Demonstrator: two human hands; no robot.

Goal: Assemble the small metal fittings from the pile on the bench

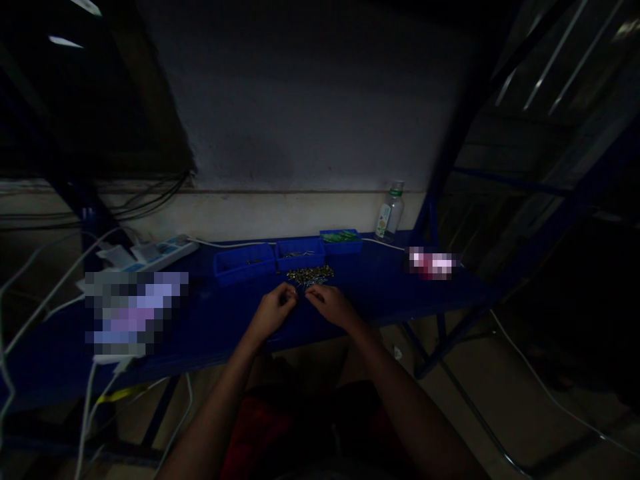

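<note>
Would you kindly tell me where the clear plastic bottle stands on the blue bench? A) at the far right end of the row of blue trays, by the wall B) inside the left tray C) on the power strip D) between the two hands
A: the plastic bottle stands upright by the wall, just right of the rightmost blue tray.

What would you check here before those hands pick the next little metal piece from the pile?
1. Pile of small metal pieces within reach, just beyond both hands: ok.
2. Left hand and right hand close together at the pile's near edge: ok.
3. Whether the fingers already pinch a piece: cannot tell, too dark and small.
4. Three blue trays lined up behind the pile: ok.
5. Bottle upright at the back, away from the hands: ok.
6. Lighting for fine work: not ok, very dim.
</note>
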